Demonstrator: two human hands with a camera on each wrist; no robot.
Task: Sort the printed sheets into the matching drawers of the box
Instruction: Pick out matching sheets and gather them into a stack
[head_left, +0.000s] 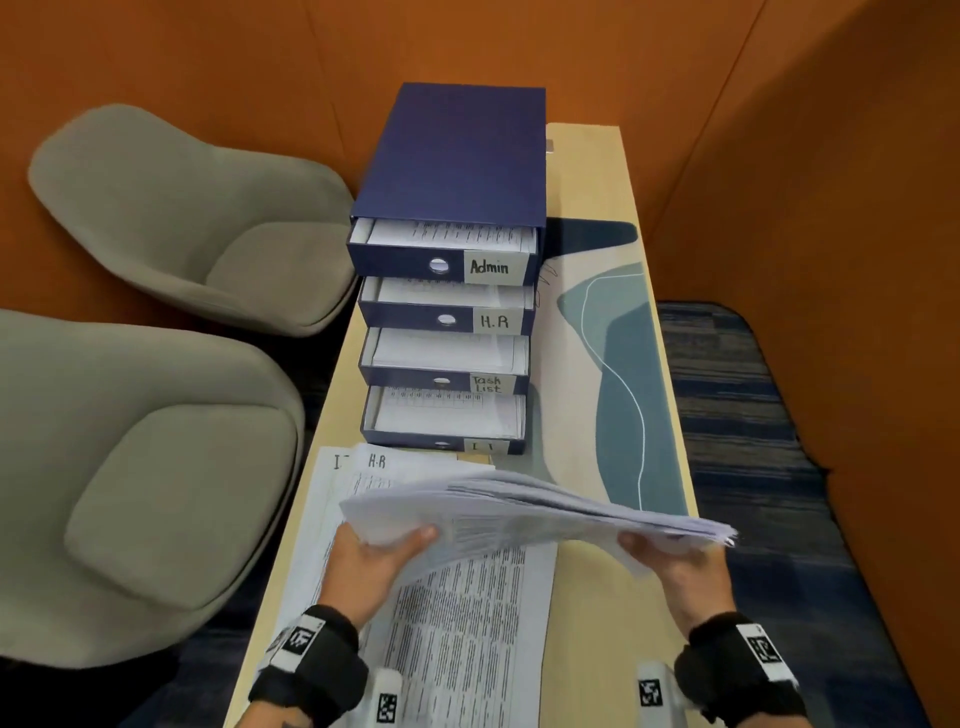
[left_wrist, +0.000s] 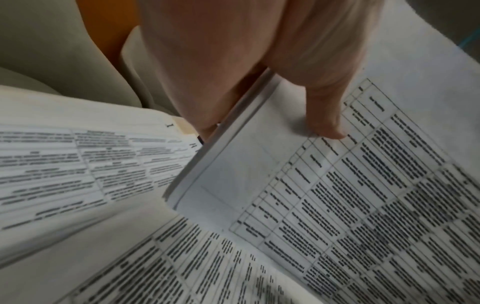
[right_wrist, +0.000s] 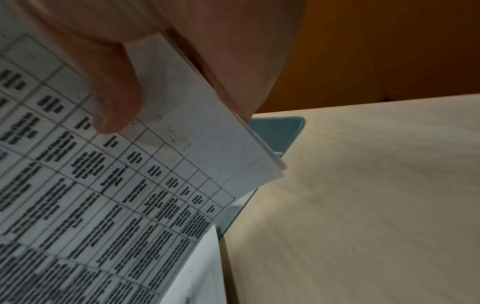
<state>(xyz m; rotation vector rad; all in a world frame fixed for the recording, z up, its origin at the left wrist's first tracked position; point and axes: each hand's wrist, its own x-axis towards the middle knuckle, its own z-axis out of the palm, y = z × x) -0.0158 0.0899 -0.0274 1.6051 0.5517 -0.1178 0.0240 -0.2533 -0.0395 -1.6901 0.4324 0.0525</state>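
Observation:
A thick stack of printed sheets (head_left: 535, 512) hangs above the table, held at both ends. My left hand (head_left: 379, 551) grips its left edge, thumb (left_wrist: 324, 121) on the underside. My right hand (head_left: 675, 561) grips the right edge (right_wrist: 233, 144), thumb (right_wrist: 114, 98) pressed on the printed table. The blue drawer box (head_left: 452, 171) stands beyond, its drawers pulled out in steps: Admin (head_left: 488, 267), H.R (head_left: 493, 321), Task List (head_left: 485, 384) and the lowest one (head_left: 447, 415). All hold sheets. More sheets (head_left: 457, 634) lie on the table, marked "I" and "H.R" (head_left: 376, 461).
The narrow wooden table (head_left: 587, 613) carries a blue-patterned mat (head_left: 628, 374) to the right of the box. Two grey armchairs (head_left: 171, 218) stand left of the table. Orange walls (head_left: 831, 182) close in behind and to the right.

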